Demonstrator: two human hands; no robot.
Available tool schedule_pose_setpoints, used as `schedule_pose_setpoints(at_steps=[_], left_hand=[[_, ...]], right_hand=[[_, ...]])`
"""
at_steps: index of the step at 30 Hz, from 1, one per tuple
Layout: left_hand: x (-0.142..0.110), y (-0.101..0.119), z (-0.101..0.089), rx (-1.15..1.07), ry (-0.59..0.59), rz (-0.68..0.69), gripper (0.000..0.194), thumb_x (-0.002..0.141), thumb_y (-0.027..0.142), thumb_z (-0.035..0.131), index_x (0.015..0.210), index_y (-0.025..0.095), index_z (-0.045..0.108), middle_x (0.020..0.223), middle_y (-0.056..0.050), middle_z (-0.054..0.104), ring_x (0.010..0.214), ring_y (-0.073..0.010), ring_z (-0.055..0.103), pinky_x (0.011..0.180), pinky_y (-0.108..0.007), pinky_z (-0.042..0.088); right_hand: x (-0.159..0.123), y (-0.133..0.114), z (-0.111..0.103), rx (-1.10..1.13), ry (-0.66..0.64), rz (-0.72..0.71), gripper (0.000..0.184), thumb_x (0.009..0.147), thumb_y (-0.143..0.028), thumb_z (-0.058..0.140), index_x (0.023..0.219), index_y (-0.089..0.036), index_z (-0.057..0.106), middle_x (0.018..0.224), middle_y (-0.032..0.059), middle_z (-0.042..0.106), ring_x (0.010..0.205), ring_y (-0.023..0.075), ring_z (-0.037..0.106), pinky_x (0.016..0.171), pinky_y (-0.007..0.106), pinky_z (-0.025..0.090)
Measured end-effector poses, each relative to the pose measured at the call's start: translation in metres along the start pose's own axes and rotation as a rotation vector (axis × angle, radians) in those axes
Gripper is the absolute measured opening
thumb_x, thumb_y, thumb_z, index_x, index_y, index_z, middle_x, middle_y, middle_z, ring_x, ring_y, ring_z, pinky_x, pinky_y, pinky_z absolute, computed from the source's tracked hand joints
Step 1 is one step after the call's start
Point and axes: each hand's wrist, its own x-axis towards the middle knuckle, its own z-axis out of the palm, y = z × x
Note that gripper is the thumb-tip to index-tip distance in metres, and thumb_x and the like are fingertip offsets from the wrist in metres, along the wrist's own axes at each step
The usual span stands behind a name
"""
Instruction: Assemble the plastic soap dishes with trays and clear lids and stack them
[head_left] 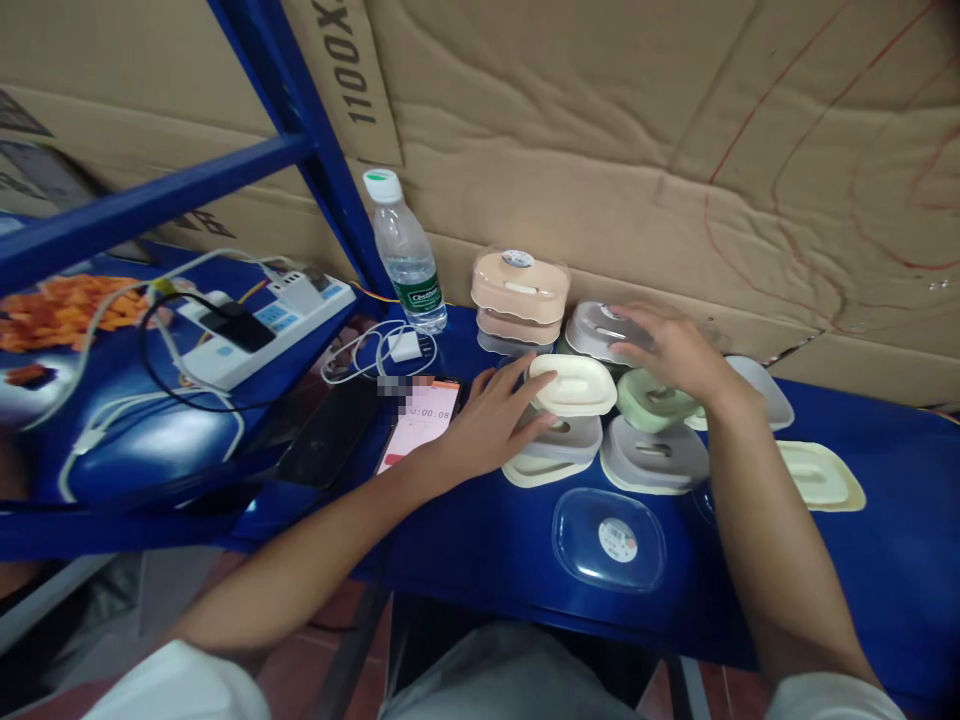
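My left hand (491,418) has its fingers spread at the left edge of a cream oval dish (574,384), touching it. That dish lies on top of a grey tray (577,440) with a cream piece beneath. My right hand (671,345) hovers open, fingers apart, by a grey dish with a clear lid (596,330); whether it touches the lid I cannot tell. Below my right hand sit a green dish (652,398) and a grey tray (652,455). Near the front edge lies a clear lid (609,540) with a round label.
Peach lidded dishes (520,285) are stacked against the cardboard. A water bottle (411,260), a lit phone (421,420) and a dark phone (326,435) stand or lie left. A cream tray (817,475) is far right. Blue frame bars (300,150), cables and a power strip (270,330) crowd the left.
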Motion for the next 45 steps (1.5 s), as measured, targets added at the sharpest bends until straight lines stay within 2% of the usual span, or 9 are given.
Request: schedule_pose_setpoints(at_steps=[5, 8, 14, 18, 23, 28, 36, 40, 45], left_hand=[[0.0, -0.001, 0.003, -0.005, 0.009, 0.006, 0.054, 0.111, 0.047, 0.05, 0.159, 0.022, 0.048, 0.173, -0.021, 0.035, 0.159, -0.0383, 0.038, 0.126, -0.065, 0.032], [0.001, -0.002, 0.004, 0.004, 0.012, 0.021, 0.054, 0.111, 0.047, 0.049, 0.158, 0.02, 0.05, 0.172, -0.022, 0.038, 0.157, -0.0387, 0.04, 0.126, -0.064, 0.033], [0.002, -0.004, 0.003, -0.012, 0.009, 0.093, 0.059, 0.112, 0.05, 0.045, 0.165, 0.024, 0.042, 0.173, -0.019, 0.038, 0.159, -0.0373, 0.039, 0.127, -0.058, 0.034], [0.003, -0.008, 0.003, 0.004, -0.007, 0.115, 0.058, 0.113, 0.05, 0.045, 0.163, 0.023, 0.046, 0.173, -0.02, 0.036, 0.158, -0.0394, 0.039, 0.126, -0.061, 0.034], [0.003, -0.009, 0.002, -0.008, -0.013, 0.11, 0.057, 0.111, 0.051, 0.048, 0.161, 0.023, 0.049, 0.172, -0.022, 0.038, 0.156, -0.0416, 0.042, 0.124, -0.064, 0.037], [0.003, -0.01, 0.002, 0.014, -0.025, 0.112, 0.056, 0.111, 0.052, 0.048, 0.161, 0.025, 0.049, 0.172, -0.02, 0.038, 0.156, -0.0397, 0.042, 0.124, -0.062, 0.037], [0.004, -0.01, 0.003, 0.035, -0.01, 0.131, 0.053, 0.112, 0.049, 0.046, 0.157, 0.022, 0.053, 0.169, -0.021, 0.042, 0.154, -0.0393, 0.044, 0.124, -0.061, 0.037], [0.004, -0.011, 0.003, 0.058, -0.003, 0.144, 0.052, 0.112, 0.048, 0.046, 0.155, 0.02, 0.055, 0.167, -0.022, 0.044, 0.153, -0.0385, 0.046, 0.125, -0.059, 0.037], [0.004, -0.011, 0.002, 0.06, 0.004, 0.149, 0.048, 0.112, 0.048, 0.045, 0.152, 0.023, 0.059, 0.165, -0.019, 0.046, 0.149, -0.0379, 0.049, 0.121, -0.057, 0.04]], right_hand=[[-0.017, 0.014, -0.033, 0.076, 0.052, 0.09, 0.047, 0.102, -0.05, 0.065, 0.144, -0.029, 0.069, 0.143, 0.0102, 0.073, 0.128, 0.0401, 0.07, 0.11, 0.058, 0.054], [-0.021, 0.01, -0.042, -0.012, 0.094, 0.097, 0.041, 0.102, -0.043, 0.062, 0.139, -0.029, 0.072, 0.137, 0.0093, 0.075, 0.125, 0.0397, 0.07, 0.108, 0.057, 0.055], [-0.004, -0.04, -0.015, -0.208, 0.062, -0.022, 0.043, 0.101, -0.016, 0.045, 0.132, -0.023, 0.073, 0.133, 0.0118, 0.074, 0.128, 0.0339, 0.065, 0.109, 0.05, 0.049], [0.002, -0.06, 0.009, -0.323, -0.008, -0.037, 0.037, 0.105, -0.021, 0.046, 0.131, -0.019, 0.073, 0.14, 0.0165, 0.071, 0.132, 0.0382, 0.06, 0.109, 0.057, 0.042], [-0.004, -0.041, 0.019, -0.368, -0.001, 0.067, 0.039, 0.106, -0.033, 0.054, 0.138, -0.019, 0.071, 0.149, 0.0186, 0.066, 0.142, 0.0464, 0.05, 0.113, 0.075, 0.031], [-0.004, -0.016, 0.014, -0.292, -0.019, 0.038, 0.032, 0.106, -0.04, 0.057, 0.128, -0.027, 0.078, 0.134, 0.0128, 0.076, 0.144, 0.0452, 0.049, 0.119, 0.082, 0.018], [-0.017, 0.003, -0.027, -0.285, -0.039, 0.166, 0.025, 0.104, -0.039, 0.059, 0.106, -0.022, 0.078, 0.119, 0.0175, 0.078, 0.127, 0.0414, 0.064, 0.118, 0.082, 0.017], [-0.021, -0.004, -0.033, -0.334, 0.022, 0.219, 0.039, 0.098, -0.029, 0.058, 0.134, -0.021, 0.068, 0.134, 0.019, 0.074, 0.131, 0.0436, 0.062, 0.118, 0.079, 0.025], [-0.006, -0.035, 0.0, -0.276, 0.008, -0.013, 0.068, 0.094, -0.007, 0.043, 0.159, -0.025, 0.052, 0.174, 0.0118, 0.04, 0.159, 0.0355, 0.038, 0.124, 0.063, 0.034]])
